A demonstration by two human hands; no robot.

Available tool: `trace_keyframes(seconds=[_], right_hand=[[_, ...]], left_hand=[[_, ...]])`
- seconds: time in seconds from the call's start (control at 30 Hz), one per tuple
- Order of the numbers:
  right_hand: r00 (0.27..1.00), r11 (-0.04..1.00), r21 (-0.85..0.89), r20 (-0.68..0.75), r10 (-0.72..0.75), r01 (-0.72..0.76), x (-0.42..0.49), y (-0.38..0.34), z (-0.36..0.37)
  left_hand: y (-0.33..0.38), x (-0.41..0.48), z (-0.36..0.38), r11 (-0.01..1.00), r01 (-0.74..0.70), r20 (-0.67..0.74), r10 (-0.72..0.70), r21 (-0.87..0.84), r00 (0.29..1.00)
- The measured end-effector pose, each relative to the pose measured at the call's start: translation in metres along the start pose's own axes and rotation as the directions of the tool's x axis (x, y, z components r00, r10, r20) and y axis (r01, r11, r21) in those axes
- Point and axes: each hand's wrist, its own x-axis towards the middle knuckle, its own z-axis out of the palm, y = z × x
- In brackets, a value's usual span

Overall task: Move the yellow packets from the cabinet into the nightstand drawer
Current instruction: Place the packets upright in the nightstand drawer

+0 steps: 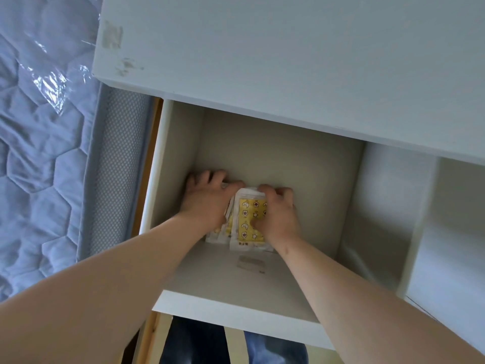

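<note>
A stack of yellow packets (pixel 248 222) with white borders and small cartoon prints lies inside the open white nightstand drawer (pixel 236 315). Both my hands reach down into the drawer. My left hand (pixel 207 198) lies over the left part of the stack, fingers spread and curled over its far edge. My right hand (pixel 278 214) grips the top packet at its right side, fingers curled over the far edge and thumb on its face. Part of the stack is hidden under both hands.
The nightstand top (pixel 288 61) overhangs the drawer's back. A small grey sticker (pixel 250 264) lies on the drawer floor near the packets. A plastic-wrapped quilted mattress (pixel 39 127) borders the left side. My legs in blue jeans (pixel 273 348) show below the drawer front.
</note>
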Motion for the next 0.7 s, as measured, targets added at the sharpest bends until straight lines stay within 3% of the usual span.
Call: trace_keyframes(seconds=[0.13, 0.37, 0.5, 0.7], right_hand=[[1.000, 0.995, 0.095, -0.001, 0.006, -0.006, 0.003, -0.013, 0.012], [1.000, 0.979, 0.201, 0.011, -0.029, 0.027, 0.002, -0.036, 0.025], [1.000, 0.992, 0.123, 0.007, -0.030, 0.029, 0.000, -0.035, 0.025], [0.998, 0.999, 0.001, 0.057, 0.032, -0.032, -0.012, -0.037, 0.011]], left_hand=[[-0.006, 0.001, -0.003, 0.999, 0.032, -0.030, -0.032, 0.009, 0.999], [-0.005, -0.006, -0.005, 0.981, 0.075, -0.059, -0.066, 0.177, 0.996], [-0.005, -0.009, 0.002, 0.977, 0.071, -0.066, -0.059, 0.200, 0.996], [-0.003, -0.019, -0.010, 0.993, 0.112, 0.019, -0.113, 0.047, 0.993]])
